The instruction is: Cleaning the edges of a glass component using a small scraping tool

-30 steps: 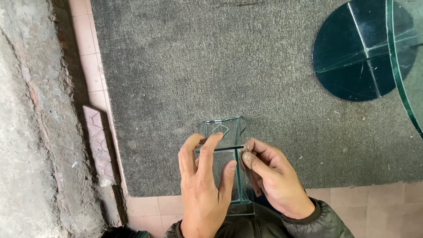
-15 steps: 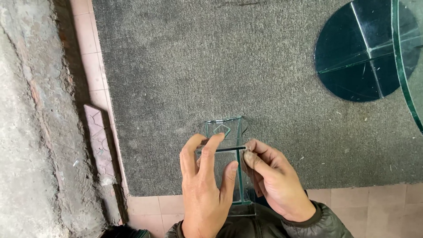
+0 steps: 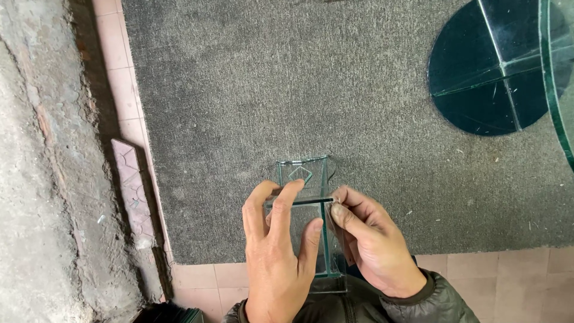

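Seen from the head camera: a small clear glass box (image 3: 308, 224), open-topped, with greenish edges, at the near edge of the grey carpet (image 3: 287, 90), partly overhanging the pale floor tiles (image 3: 508, 263) beyond that edge. Left hand (image 3: 278, 257) laid flat on the box's left pane, fingers spread and pressed to the glass, thumb hooked over the top rim; closed on nothing, only bracing. Right hand (image 3: 373, 245) just right of the box, thumb and forefinger pinched together at the top right corner; pinched tight, but impossible to tell whether on the pane's edge alone or on something small between the fingertips. Dark padded sleeve (image 3: 430, 296) at the right wrist, near side of the box. Small diamond-shaped glass piece (image 3: 299, 174) visible through the box's far wall. Well apart from the box, far right on the carpet, a dark round glass disc (image 3: 478, 90) crossed by pale seams, and past it the curved edge of a larger glass pane (image 3: 553, 90). Left of the box, off the carpet, a broken patterned tile strip (image 3: 131, 191) along the rough concrete (image 3: 42, 179).
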